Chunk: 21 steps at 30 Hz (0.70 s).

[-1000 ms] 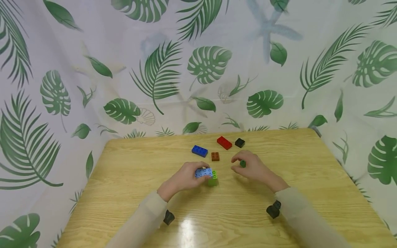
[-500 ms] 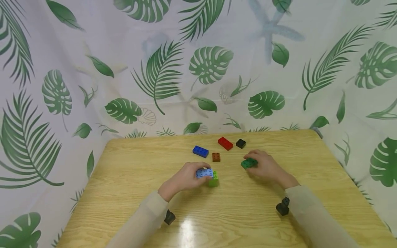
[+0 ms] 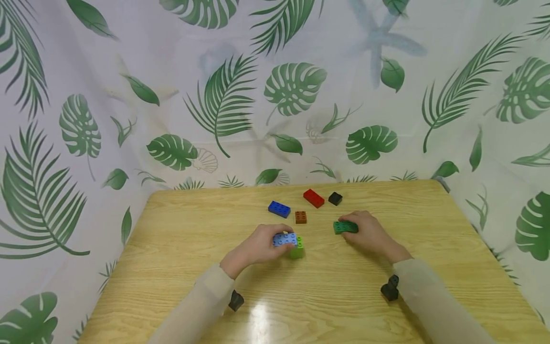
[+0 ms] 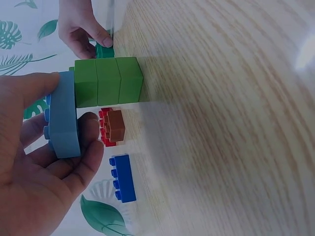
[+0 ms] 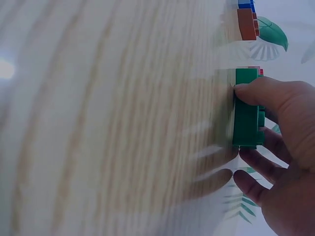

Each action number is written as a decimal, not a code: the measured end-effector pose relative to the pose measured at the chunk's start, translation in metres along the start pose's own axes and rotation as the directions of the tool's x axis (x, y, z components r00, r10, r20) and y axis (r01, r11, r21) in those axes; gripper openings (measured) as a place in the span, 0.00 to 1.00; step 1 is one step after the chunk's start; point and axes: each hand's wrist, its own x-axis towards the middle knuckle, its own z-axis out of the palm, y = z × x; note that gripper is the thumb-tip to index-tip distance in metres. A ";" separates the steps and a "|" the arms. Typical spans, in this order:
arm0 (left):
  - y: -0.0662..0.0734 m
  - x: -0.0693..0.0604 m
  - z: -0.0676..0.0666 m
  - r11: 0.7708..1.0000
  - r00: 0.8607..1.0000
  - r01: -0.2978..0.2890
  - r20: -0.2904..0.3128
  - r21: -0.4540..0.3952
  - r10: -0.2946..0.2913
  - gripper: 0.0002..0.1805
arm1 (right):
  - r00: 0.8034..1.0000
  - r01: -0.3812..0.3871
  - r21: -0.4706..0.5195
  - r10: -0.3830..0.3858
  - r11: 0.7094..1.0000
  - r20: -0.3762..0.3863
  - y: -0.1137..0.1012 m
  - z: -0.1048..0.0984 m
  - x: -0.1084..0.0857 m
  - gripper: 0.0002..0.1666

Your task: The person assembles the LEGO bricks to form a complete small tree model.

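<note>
My left hand [image 3: 259, 243] grips a light blue brick [image 4: 64, 115] between thumb and fingers. One end of that brick sits on top of a stack of light green bricks [image 4: 106, 82]; the rest juts out over the table towards the palm. To the right, my right hand [image 3: 367, 231] pinches a dark green brick [image 3: 343, 227] with thumb and fingers, studs up and long side across the table. It looks low at the tabletop in the right wrist view, where its underside [image 5: 236, 115] meets or nearly meets the wood.
Behind the hands lie a blue brick [image 3: 279, 209], a small brown brick [image 3: 301, 217], a red brick [image 3: 313, 198] and a small black brick [image 3: 335, 198]. The wooden table [image 3: 180, 239] ends at a leaf-patterned cloth [image 3: 240, 167] at the back.
My right hand has moved right, away from the stack, and turned the dark green brick from end-on to lengthwise, setting it low at the table. The left hand has kept its hold almost unmoved.
</note>
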 end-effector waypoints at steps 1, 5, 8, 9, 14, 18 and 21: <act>0.000 0.000 0.000 1.000 1.000 0.002 0.002 -0.001 -0.002 0.25 | 1.000 0.002 -0.001 -0.002 1.000 -0.003 0.000 0.000 0.000 0.26; 0.002 0.001 -0.001 1.000 1.000 0.011 0.008 -0.003 -0.011 0.26 | 1.000 0.006 0.001 -0.006 1.000 -0.011 -0.004 -0.001 0.001 0.24; 0.002 0.000 -0.001 1.000 1.000 0.017 0.012 -0.002 -0.017 0.26 | 1.000 -0.012 0.018 0.012 1.000 0.001 -0.008 0.000 0.001 0.24; 0.003 0.000 -0.001 1.000 1.000 0.018 0.012 0.000 -0.018 0.26 | 1.000 -0.020 0.026 0.019 0.999 0.008 -0.010 0.000 0.001 0.24; 0.004 0.000 -0.002 1.000 1.000 0.017 0.012 0.001 -0.017 0.26 | 0.999 -0.021 0.084 0.019 0.996 0.029 -0.023 0.001 0.004 0.24; 0.003 0.000 -0.002 1.000 1.000 0.018 0.012 0.002 -0.018 0.26 | 1.000 0.004 0.120 -0.007 0.993 0.023 -0.033 -0.002 0.006 0.24; 0.003 0.000 -0.002 1.000 1.000 0.017 0.012 -0.003 -0.017 0.26 | 0.999 0.026 0.142 -0.028 0.990 0.015 -0.041 -0.005 0.006 0.24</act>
